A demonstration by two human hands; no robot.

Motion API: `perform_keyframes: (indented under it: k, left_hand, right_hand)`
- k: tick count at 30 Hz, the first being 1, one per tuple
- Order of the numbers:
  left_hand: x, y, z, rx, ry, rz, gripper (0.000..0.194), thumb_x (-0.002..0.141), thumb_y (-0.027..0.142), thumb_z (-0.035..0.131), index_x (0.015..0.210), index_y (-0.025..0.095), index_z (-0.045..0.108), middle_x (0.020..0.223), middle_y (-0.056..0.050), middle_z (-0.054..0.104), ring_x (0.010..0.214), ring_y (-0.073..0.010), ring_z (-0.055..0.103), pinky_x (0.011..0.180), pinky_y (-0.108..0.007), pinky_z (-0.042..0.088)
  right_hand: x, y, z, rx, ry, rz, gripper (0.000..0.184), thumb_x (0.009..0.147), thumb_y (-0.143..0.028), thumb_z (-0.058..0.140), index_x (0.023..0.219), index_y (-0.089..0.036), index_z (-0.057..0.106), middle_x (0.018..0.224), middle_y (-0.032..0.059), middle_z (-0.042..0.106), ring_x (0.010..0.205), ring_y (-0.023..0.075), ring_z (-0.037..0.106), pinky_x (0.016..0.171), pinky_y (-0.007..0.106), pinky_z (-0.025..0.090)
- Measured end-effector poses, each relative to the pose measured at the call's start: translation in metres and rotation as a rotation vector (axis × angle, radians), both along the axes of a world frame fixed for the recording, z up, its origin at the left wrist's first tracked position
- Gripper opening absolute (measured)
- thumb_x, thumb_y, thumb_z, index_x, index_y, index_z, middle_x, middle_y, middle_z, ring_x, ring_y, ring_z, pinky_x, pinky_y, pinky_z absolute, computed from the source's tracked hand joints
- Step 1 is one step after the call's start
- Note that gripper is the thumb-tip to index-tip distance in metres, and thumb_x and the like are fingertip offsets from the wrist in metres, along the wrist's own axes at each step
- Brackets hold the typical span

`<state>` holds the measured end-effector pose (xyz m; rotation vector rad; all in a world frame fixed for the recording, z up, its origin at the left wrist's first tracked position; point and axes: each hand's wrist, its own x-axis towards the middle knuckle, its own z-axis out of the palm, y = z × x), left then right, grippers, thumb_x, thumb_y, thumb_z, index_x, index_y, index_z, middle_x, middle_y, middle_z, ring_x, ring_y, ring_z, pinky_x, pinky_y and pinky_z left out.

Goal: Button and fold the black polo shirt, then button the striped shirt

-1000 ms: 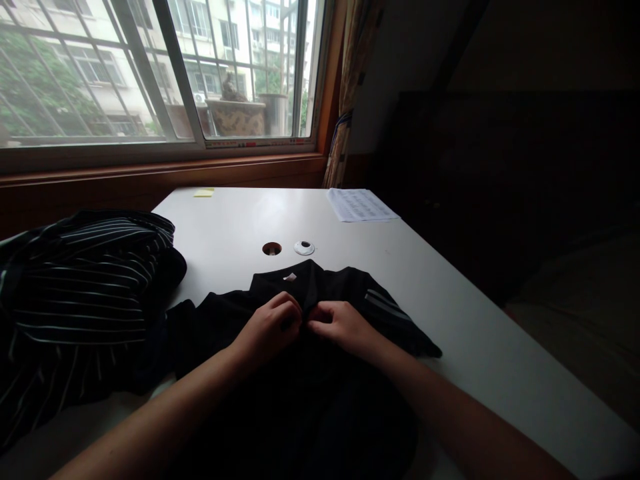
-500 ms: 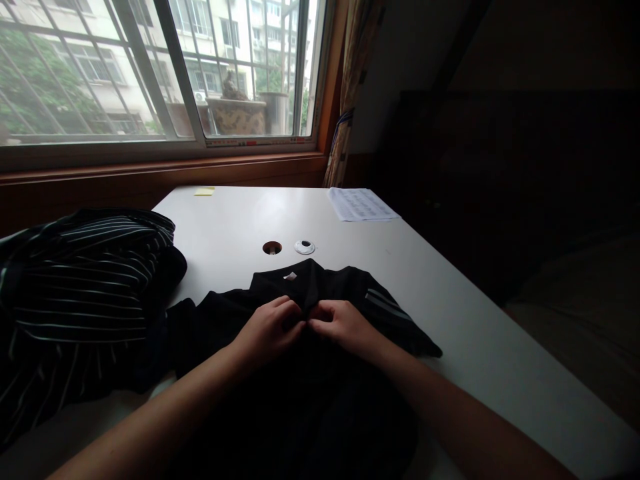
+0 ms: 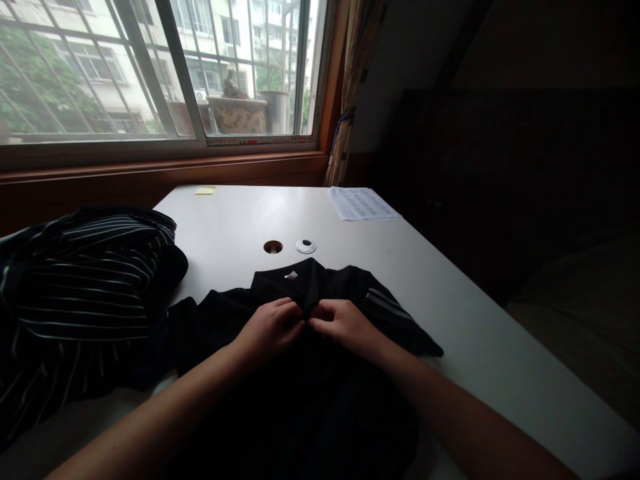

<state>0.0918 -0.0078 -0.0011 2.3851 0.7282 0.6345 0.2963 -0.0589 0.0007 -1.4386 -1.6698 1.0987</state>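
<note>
A black shirt with a collar, a small white neck label and grey stripes on its right sleeve lies spread on the white table. My left hand pinches the cloth at the front, just below the collar. Facing it, my right hand pinches the same spot, with the fingertips of both hands almost meeting. Whether a button or a zip sits between the fingers is too dark and small to make out.
Left of the shirt is a heap of black clothing with white stripes. Farther back are a round cable hole, its white cover, printed sheets and a yellow sticky note. A barred window stands behind the table.
Both hands keep their pinch on the shirt front with hardly any movement. The whole view has shifted very slightly.
</note>
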Motion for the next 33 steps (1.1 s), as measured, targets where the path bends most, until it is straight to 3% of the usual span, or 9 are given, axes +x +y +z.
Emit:
perform_keyframes:
  k: [23, 33]
  left_hand:
    - [-0.0018, 0.0083, 0.0008, -0.154, -0.097, 0.039, 0.008, 0.088, 0.018, 0.060, 0.081, 0.017, 0.061, 0.079, -0.001, 0.061, 0.073, -0.0146, 0.057, 0.065, -0.024, 0.041]
    - [-0.0012, 0.0084, 0.0010, -0.159, -0.081, 0.041, 0.009, 0.088, 0.020, 0.059, 0.080, 0.017, 0.060, 0.080, -0.002, 0.062, 0.074, -0.0156, 0.058, 0.065, -0.025, 0.043]
  right_hand:
    - [0.0031, -0.0015, 0.0089, 0.042, -0.107, 0.026, 0.008, 0.079, -0.023, 0.066, 0.083, -0.017, 0.068, 0.074, -0.0008, 0.066, 0.068, 0.0134, 0.060, 0.059, 0.022, 0.042]
    - [0.0031, -0.0026, 0.0091, 0.059, -0.084, 0.024, 0.015, 0.084, -0.033, 0.066, 0.089, -0.019, 0.069, 0.080, 0.0007, 0.068, 0.068, 0.0139, 0.061, 0.059, 0.023, 0.045]
